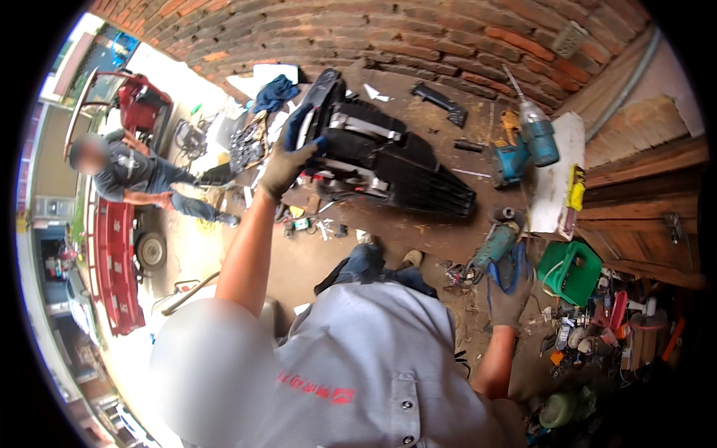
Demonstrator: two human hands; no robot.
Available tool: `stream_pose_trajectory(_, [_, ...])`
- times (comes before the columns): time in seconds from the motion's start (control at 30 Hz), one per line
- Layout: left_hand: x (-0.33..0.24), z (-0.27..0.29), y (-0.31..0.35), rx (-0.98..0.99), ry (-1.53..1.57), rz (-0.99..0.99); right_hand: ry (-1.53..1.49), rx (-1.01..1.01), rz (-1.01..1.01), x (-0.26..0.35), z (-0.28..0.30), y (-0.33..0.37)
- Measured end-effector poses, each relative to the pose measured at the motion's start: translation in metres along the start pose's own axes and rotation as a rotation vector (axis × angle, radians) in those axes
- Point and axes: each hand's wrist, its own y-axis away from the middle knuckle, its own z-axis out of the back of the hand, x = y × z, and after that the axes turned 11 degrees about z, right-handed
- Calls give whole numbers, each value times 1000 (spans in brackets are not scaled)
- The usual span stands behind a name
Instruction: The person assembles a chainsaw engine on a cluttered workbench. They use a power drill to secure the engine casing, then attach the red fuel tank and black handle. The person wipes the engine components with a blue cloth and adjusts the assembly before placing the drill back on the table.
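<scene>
On the workbench (441,231) lies a bulky assembly (407,160) with a ribbed black shell and silver metal parts; its exact kind I cannot tell. My left hand (287,160), in a grey glove with blue fingers, grips its left end. My right hand (511,291), gloved alike, is low at the right, thumb and fingers apart. Just left of it is a teal power tool (493,248), like an angle grinder, at the bench's near edge. Whether the glove touches this tool is unclear.
Farther right are a teal drill (539,134) with a long bit, another teal tool (511,163) and a green plastic basket (551,269). Mixed parts (597,328) crowd the lower right. A brick wall (358,37) closes the back. At left, a person (131,168) sits near a red vehicle (112,261).
</scene>
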Motion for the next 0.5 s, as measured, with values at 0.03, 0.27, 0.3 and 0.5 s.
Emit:
stream_pose_trajectory(0.03, [2,6,-5,27,-33,-27,-50,39,35,16,-13,-6])
stream_pose_trajectory(0.27, [9,45,-40,221,-198,-78,400,362,204,66,-116,-109])
stream_pose_trajectory(0.3, [1,44,-38,262,-225,-14,417,439,161,60,-124,-119])
stream_pose_trajectory(0.5, [48,56,-72,352,-54,50,287,281,178,41,-138,-123])
